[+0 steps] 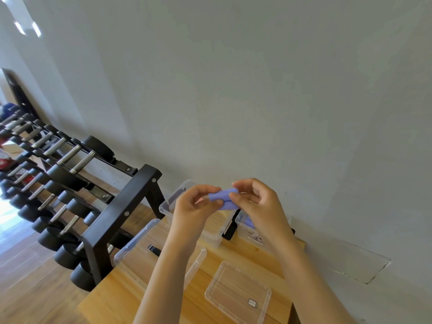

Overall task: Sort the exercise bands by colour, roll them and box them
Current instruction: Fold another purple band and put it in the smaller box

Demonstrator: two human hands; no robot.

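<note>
While raised mid-frame above the wooden table, a rolled purple exercise band is pinched at its ends by the curled fingertips of the left hand and the right hand. Clear plastic boxes sit just below, and a dumbbell rack fills the left of the frame.

Label on clear box, print too small to read
</note>
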